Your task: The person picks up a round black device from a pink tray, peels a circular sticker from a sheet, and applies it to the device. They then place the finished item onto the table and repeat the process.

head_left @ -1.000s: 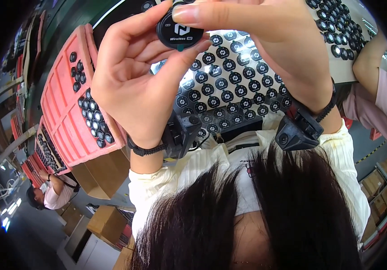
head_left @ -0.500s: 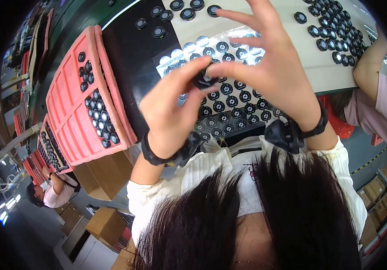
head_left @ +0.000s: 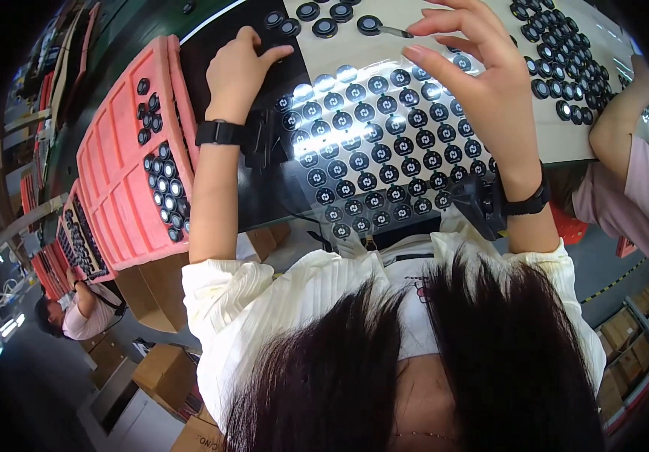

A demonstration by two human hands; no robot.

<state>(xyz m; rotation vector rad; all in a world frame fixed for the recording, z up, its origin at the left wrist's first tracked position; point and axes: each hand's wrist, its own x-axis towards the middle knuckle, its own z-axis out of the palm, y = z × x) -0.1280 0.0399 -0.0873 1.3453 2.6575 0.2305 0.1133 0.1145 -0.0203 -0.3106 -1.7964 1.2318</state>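
My left hand (head_left: 238,75) reaches over a black mat (head_left: 202,98), thumb and index finger apart, nothing visible between them. It is close to small round black parts with pale centres (head_left: 290,28); any part beneath the hand is hidden. My right hand (head_left: 490,79) hovers above the far side of the sheet, its fingers spread. A thin grey strip or tool (head_left: 395,32) stretches from a round part (head_left: 368,25) toward its fingertips; contact there cannot be made out. Between the hands lies a shiny clear sheet with rows of round black stickers (head_left: 367,181), each with a white mark.
A pink ribbed tray (head_left: 106,188) at left holds several round parts. At far right many more parts (head_left: 558,56) are clustered beside another person's arm (head_left: 622,113). Cardboard boxes (head_left: 165,377) stand below left; another person (head_left: 83,313) is at far left.
My hands have moved apart from above the sheet, where they met around a small dark part. The left went left and forward to the mat; the right drew to the right. That part no longer shows.
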